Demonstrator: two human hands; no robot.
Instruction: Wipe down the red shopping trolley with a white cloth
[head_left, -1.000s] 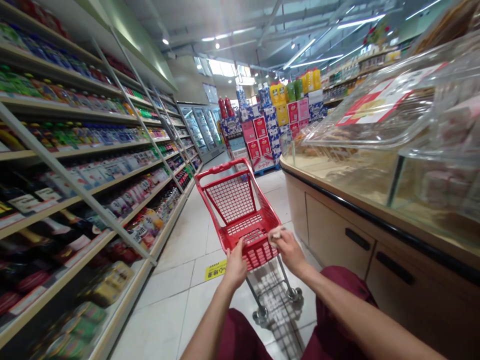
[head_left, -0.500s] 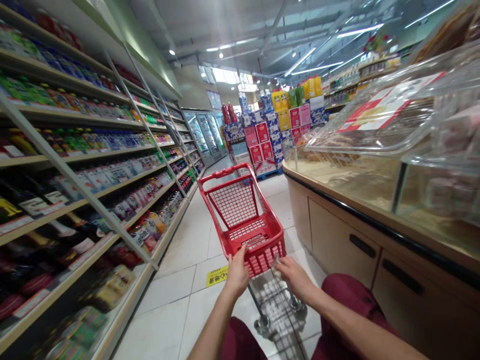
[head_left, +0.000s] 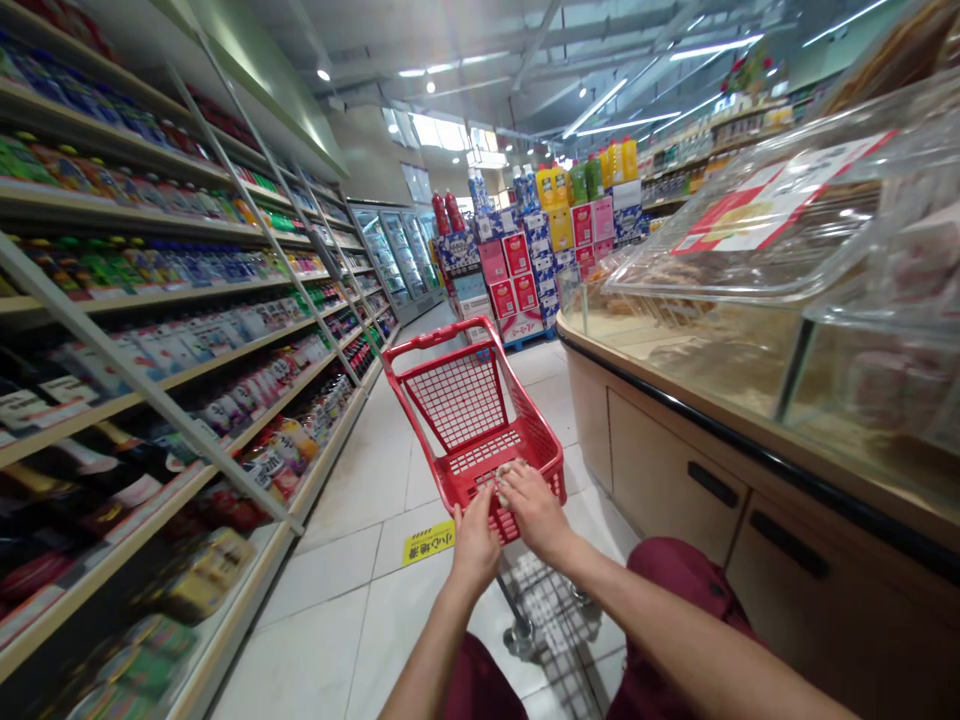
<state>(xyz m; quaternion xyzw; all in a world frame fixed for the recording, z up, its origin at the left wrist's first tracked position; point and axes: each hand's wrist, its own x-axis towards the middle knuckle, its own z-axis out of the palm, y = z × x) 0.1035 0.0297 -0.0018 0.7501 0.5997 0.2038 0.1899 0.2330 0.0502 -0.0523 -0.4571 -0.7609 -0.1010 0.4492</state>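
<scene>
A red plastic shopping cart (head_left: 465, 400) stands before me, its handle on the far side and its basket end toward me. My left hand (head_left: 476, 540) is closed on the near rim of the basket. Just right of it, my right hand (head_left: 531, 508) lies over the same rim, fingers bent over a small crumpled pale piece (head_left: 504, 482) that looks like cloth or a wipe. Most of that piece is hidden under the fingers. The part of the cart's basket that I can see holds nothing.
Shelves of bottles and packs (head_left: 172, 300) line the left side. At right is a wooden counter (head_left: 675, 450) with clear bakery covers (head_left: 720, 270). Stacked cartons (head_left: 517, 275) and glass-door fridges (head_left: 397, 260) stand beyond the cart. A yellow floor sign (head_left: 429, 543) lies near the wheels.
My right hand has moved left and up along the rim with the pale piece, close to my left hand. My left hand stays on the rim. The view has shifted slightly.
</scene>
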